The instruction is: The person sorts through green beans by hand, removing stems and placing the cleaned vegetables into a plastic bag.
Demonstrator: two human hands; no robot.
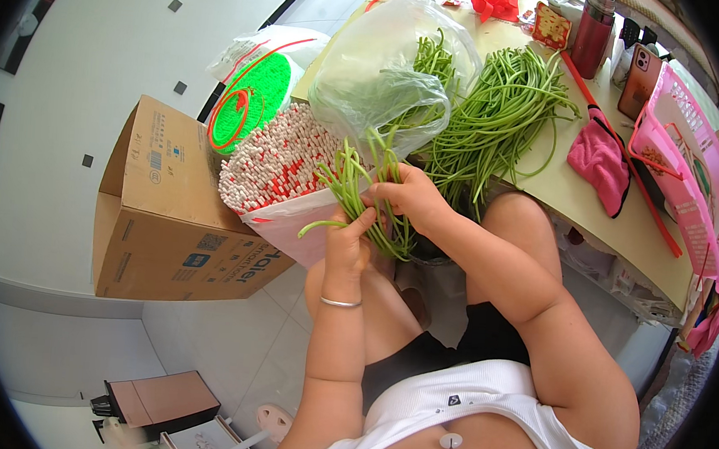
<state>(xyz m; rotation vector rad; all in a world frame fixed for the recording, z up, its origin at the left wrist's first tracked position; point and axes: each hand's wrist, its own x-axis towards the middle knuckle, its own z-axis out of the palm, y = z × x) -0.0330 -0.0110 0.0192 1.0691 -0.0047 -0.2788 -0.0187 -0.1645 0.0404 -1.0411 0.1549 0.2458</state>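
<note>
A small bunch of long green vegetable stems (347, 182) is between my two hands, above my knees. My left hand (346, 244) is closed around the lower left part of the bunch, thumb up. From the right, my right hand (411, 196) pinches stems with its thumb and fingers. More stems hang below the hands over a dark container that is mostly hidden. Just beyond, a large pile of the same stems (505, 109) lies on the table (521, 186). A clear plastic bag (363, 50) with stems in it sits left of the pile.
Left of my hands stands a sack of white and red sticks (276, 164), beside a bright green bundle (265, 84) and a cardboard box (177, 203). On the table's right are a pink cloth (595, 162), a pink basket (689, 164), a phone (639, 81) and a flask (593, 36).
</note>
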